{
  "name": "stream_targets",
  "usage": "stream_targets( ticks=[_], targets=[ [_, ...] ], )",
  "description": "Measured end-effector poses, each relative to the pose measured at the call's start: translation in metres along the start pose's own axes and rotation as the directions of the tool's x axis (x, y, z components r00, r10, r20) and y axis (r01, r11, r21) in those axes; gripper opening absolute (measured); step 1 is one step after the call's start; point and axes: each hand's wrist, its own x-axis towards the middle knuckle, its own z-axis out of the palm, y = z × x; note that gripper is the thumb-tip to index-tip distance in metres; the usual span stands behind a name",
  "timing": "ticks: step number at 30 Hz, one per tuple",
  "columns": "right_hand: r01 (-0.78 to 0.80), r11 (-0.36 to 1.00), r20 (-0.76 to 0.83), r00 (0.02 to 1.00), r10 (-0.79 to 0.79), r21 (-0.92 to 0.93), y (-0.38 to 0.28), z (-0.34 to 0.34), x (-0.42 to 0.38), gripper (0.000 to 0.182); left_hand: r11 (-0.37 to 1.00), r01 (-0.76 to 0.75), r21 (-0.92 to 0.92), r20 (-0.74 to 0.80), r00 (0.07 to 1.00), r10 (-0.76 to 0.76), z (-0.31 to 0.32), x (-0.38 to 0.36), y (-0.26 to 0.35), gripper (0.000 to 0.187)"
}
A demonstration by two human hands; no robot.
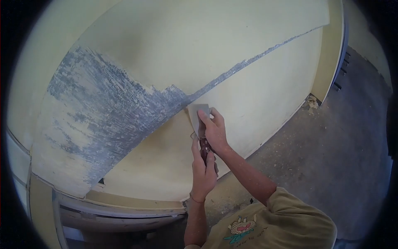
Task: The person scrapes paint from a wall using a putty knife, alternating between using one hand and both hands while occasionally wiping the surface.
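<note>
My left hand (203,172) is wrapped round the dark reddish-brown handle of a scraper (204,144), which points up and away from me. Higher up, my right hand (215,130) grips the tool near the base of its wide, flat metal blade, the thumb or a finger pressed along the metal. The blade's edge lies right at the cream-painted wall (265,95), just below where a grey scraped patch (112,103) narrows into a thin strip. A pale curl hangs beside the blade's left side.
From the patch, a thin grey strip (248,61) runs up to the right. A ledge (137,209) borders the wall at lower left. On the right lies a grey floor (306,153) sprinkled with flakes, with a crumbled heap (312,102) by the wall's corner.
</note>
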Motion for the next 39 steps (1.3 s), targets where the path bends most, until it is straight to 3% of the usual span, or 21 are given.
stream_targets(
  ticks=[5,8,10,14,16,19,23,25,29,31,32,34,38,39],
  targets=[
    [0.020,1.000,-0.049,0.999,-0.019,0.016,-0.009,0.004,0.019,0.022,0.997,-0.050,0.057,-0.003,0.999,0.051,0.003,0.024,-0.008,0.060],
    [0.026,0.998,-0.043,0.999,-0.028,-0.049,-0.010,0.005,0.026,0.022,0.997,-0.073,-0.014,-0.017,0.997,0.073,0.006,0.030,-0.016,0.060],
    [0.084,0.993,0.003,0.996,-0.084,-0.078,-0.010,0.009,0.026,0.023,0.985,-0.052,-0.165,-0.068,0.997,0.042,0.007,0.033,-0.015,0.052],
    [0.013,1.000,0.066,0.998,-0.013,0.005,-0.008,0.014,0.024,0.023,0.942,-0.102,-0.319,-0.143,0.988,0.058,0.005,0.047,-0.008,0.042],
    [0.030,0.968,0.147,0.989,0.007,-0.250,-0.006,0.008,0.026,0.023,0.949,-0.148,-0.277,-0.224,0.971,0.086,0.007,0.055,-0.008,0.034],
    [0.041,0.949,0.204,0.979,0.024,-0.312,-0.017,-0.001,0.019,0.023,0.939,-0.230,-0.257,-0.366,0.922,0.125,0.018,0.066,-0.018,0.033],
    [0.103,0.926,0.197,0.980,-0.032,-0.362,-0.019,-0.023,-0.002,0.022,0.934,-0.279,-0.224,-0.437,0.885,0.159,0.025,0.070,-0.020,0.029],
    [-0.011,0.923,0.222,0.970,0.103,-0.384,-0.022,-0.036,-0.014,0.024,0.904,-0.271,-0.332,-0.421,0.900,0.116,0.026,0.067,-0.016,0.023],
    [-0.023,0.897,0.281,0.946,0.163,-0.441,-0.011,-0.055,-0.031,0.026,0.945,-0.230,-0.234,-0.448,0.888,0.105,0.023,0.067,-0.022,0.017],
    [-0.241,0.912,0.342,0.870,0.355,-0.332,-0.020,-0.056,-0.040,0.037,0.921,-0.213,-0.327,-0.403,0.913,0.068,0.024,0.066,-0.018,0.014],
    [-0.242,0.911,0.338,0.872,0.355,-0.333,-0.025,-0.057,-0.043,0.037,0.920,-0.210,-0.330,-0.399,0.915,0.066,0.025,0.066,-0.018,0.014],
    [-0.402,0.807,0.314,0.772,0.553,-0.432,-0.033,-0.059,-0.048,0.045,0.930,-0.230,-0.287,-0.423,0.902,0.093,0.026,0.069,-0.019,0.016],
    [-0.292,0.887,0.354,0.837,0.417,-0.357,-0.022,-0.067,-0.048,0.042,0.922,-0.182,-0.341,-0.356,0.933,0.053,0.022,0.065,-0.012,0.016],
    [-0.161,0.898,0.313,0.900,0.304,-0.409,-0.024,-0.066,-0.044,0.039,0.954,-0.211,-0.212,-0.383,0.916,0.118,0.021,0.065,-0.015,0.016]
  ],
)
